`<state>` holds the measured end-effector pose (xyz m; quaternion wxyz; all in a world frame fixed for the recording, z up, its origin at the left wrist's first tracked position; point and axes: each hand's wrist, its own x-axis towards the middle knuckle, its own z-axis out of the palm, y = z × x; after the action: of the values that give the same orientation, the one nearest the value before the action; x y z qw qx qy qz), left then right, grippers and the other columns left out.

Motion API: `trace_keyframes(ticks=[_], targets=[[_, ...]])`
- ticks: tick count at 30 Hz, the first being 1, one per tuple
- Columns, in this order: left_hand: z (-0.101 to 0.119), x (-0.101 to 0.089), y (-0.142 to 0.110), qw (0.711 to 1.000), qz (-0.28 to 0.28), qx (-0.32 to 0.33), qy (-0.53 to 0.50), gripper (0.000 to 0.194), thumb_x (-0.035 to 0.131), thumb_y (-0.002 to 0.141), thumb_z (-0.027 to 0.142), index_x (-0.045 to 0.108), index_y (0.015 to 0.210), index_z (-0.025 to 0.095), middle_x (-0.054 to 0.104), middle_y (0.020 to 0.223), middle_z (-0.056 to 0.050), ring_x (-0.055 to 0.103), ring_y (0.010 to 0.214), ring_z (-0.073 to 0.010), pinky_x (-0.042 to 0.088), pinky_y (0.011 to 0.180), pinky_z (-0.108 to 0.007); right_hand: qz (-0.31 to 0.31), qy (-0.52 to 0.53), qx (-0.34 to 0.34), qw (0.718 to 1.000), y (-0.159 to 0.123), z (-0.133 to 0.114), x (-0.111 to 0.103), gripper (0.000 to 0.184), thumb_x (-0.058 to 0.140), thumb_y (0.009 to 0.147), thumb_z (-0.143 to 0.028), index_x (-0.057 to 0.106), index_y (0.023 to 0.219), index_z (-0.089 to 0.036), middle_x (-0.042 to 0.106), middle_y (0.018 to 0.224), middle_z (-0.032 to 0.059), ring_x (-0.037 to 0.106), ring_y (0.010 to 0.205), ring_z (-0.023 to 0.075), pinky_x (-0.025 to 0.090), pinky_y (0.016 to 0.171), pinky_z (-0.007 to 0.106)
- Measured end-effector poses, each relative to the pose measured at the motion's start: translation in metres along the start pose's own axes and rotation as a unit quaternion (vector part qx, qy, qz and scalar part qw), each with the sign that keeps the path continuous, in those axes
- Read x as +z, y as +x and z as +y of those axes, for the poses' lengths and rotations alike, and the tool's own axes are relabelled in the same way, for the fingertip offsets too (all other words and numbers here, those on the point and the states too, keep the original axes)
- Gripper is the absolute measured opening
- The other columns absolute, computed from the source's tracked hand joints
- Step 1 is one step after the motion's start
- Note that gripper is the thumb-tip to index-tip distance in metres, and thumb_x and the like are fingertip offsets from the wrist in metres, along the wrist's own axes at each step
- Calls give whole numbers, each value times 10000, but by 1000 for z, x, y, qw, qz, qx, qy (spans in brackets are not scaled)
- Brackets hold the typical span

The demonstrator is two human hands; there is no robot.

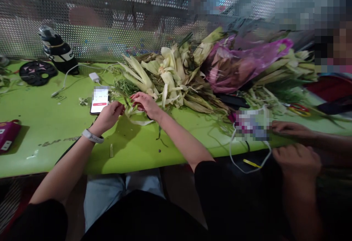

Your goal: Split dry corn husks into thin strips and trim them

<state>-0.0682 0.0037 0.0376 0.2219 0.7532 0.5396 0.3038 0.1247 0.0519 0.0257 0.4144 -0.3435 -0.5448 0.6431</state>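
Pale husk strips (141, 122) are seen between and below the left hand (114, 109) and the right hand (145, 103), at the green table (66, 120). The lowest strip is stretched roughly sideways, its long axis bowed in a shallow curve, one end pointed right. On both hands the fingers are curled narrowly; whether a strip is pinched by either cannot be told. The strips' upper ends are lost among the fingers. Part of the husk heap (172, 74) is covered by a pink bag (227, 70).
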Motion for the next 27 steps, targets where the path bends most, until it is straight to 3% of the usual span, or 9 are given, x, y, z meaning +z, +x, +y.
trace_keyframes(ticks=[4, 7, 11, 15, 18, 21, 24, 27], targets=[[2, -2, -1, 977, -40, -77, -197, 250, 555, 883, 392, 611, 769, 177, 645, 717, -43, 562, 630, -144, 436, 589, -265, -44, 130, 43, 990, -4, -2, 8, 62, 544, 801, -185, 486, 777, -183, 645, 837, -6, 467, 517, 44, 332, 429, 154], [1, -2, -3, 918, -33, -142, -368, 240, 631, 828, 408, 636, 789, 171, 634, 745, -31, 570, 642, -120, 460, 593, -239, -55, 211, 68, 973, -7, -5, 13, 77, 477, 802, -125, 453, 755, -181, 631, 808, -18, 364, 443, 31, 319, 412, 160], [1, 1, -2, 846, -30, -223, -484, 138, 698, 779, 296, 647, 772, 169, 634, 760, -19, 576, 651, -98, 499, 622, -217, -77, 280, 61, 955, -10, -4, 15, 92, 428, 818, -109, 474, 769, -172, 610, 795, -21, 297, 427, 30, 302, 407, 161], [7, 3, -3, 795, -12, -215, -567, 124, 684, 781, 220, 596, 712, 169, 568, 695, 6, 500, 584, -66, 429, 513, -171, -144, 294, 58, 943, -11, -2, 14, 136, 396, 834, -99, 491, 759, -161, 585, 766, -37, 201, 402, 23, 273, 404, 166], [11, 2, -5, 799, -34, -168, -577, 137, 677, 774, 261, 578, 725, 180, 501, 654, 12, 352, 492, -55, 291, 411, -184, -162, 269, 66, 947, -10, -3, 11, 127, 419, 821, -95, 503, 752, -160, 567, 728, -53, 179, 401, 25, 260, 405, 166], [14, 1, -7, 828, -64, -147, -537, 163, 665, 749, 338, 579, 778, 202, 529, 703, -6, 209, 460, -58, 213, 396, -221, -170, 218, 73, 958, -8, -5, 6, 91, 442, 787, -113, 505, 742, -162, 567, 714, -59, 185, 393, 26, 260, 401, 163], [15, 1, -8, 849, -68, -135, -507, 201, 672, 741, 368, 553, 782, 212, 601, 838, -42, 220, 481, -64, 259, 428, -241, -190, 167, 73, 965, -7, -7, 0, 79, 446, 764, -108, 504, 746, -159, 583, 715, -55, 207, 391, 24, 275, 402, 156], [13, 3, -8, 851, -71, -129, -503, 200, 677, 759, 355, 544, 759, 206, 616, 894, -49, 259, 494, -64, 293, 452, -250, -205, 128, 70, 968, -6, -10, -5, 58, 472, 757, -113, 506, 738, -157, 589, 705, -47, 229, 399, 21, 268, 396, 151]])
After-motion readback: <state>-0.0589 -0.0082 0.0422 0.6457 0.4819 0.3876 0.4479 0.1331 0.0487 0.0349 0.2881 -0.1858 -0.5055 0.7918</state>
